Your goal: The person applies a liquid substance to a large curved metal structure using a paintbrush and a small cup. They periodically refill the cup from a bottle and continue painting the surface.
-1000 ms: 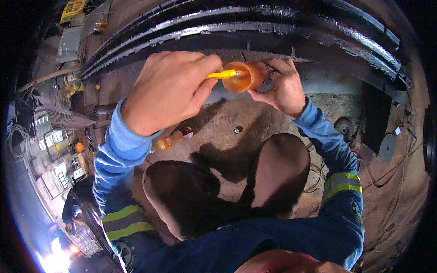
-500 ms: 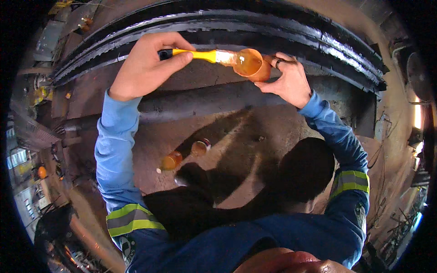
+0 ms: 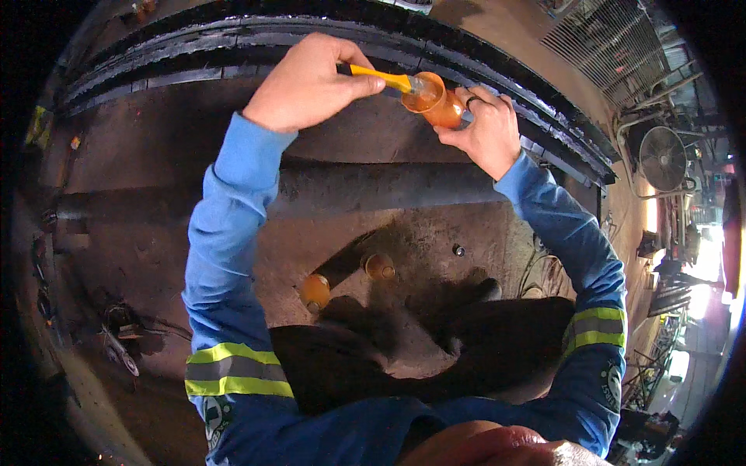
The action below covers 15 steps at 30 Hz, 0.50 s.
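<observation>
My left hand [image 3: 315,84] is closed around the yellow handle of a paintbrush [image 3: 391,78]. The brush's bristle end reaches inside the mouth of an orange cup [image 3: 444,111], which leans with its opening toward the left. Gripping that cup from the right side is my right hand [image 3: 486,128], a dark ring on one finger. The bristles themselves are partly hidden by the cup. Just beyond both hands run long dark metal beams [image 3: 256,48] with a glossy black surface.
A thick dark pipe or beam [image 3: 388,183] crosses below my hands. On the floor stand an orange container [image 3: 315,292] and a second round container [image 3: 378,267]. A large fan [image 3: 663,158] and metal grating [image 3: 602,50] are at the right.
The brush has gone from the cup's rim into its mouth, and the cup now tips more to the left. My view has swung toward the right, showing the fan and grating.
</observation>
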Each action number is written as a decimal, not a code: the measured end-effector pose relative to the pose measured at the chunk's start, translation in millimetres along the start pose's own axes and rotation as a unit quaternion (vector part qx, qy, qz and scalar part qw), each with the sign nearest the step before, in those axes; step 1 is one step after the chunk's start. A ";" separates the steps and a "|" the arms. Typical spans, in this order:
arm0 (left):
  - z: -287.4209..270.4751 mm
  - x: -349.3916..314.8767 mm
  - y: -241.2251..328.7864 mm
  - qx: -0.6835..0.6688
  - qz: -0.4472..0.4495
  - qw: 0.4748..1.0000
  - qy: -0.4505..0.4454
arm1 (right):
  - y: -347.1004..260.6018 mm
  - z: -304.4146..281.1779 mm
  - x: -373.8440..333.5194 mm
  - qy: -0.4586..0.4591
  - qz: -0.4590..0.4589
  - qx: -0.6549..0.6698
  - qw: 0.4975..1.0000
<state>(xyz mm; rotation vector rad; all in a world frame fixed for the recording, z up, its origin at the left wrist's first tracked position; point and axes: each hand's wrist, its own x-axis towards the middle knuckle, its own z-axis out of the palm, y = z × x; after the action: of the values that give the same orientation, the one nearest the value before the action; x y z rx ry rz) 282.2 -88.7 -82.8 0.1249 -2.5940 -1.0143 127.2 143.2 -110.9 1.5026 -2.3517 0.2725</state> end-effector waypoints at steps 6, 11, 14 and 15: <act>7.1 -14.4 6.1 -0.175 -0.127 0.976 0.000 | 19.6 21.6 -24.0 0.019 -0.012 0.022 1.000; 9.6 -18.5 8.1 -0.295 -0.155 0.943 0.011 | 38.3 21.4 -41.3 -0.025 0.035 0.124 0.991; 13.8 -17.8 2.1 -0.399 -0.160 0.901 0.055 | 47.7 16.4 -52.8 -0.027 0.069 0.189 0.979; 16.4 -14.5 -4.6 -0.443 -0.163 0.878 0.077 | 52.0 18.8 -55.6 -0.013 0.073 0.201 0.977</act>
<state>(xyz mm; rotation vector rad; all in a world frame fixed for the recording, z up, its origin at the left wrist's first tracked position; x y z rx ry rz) 289.8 -78.6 -101.3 0.3891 -1.7593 -2.1001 98.2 205.7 -148.4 1.5036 -2.5411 0.8121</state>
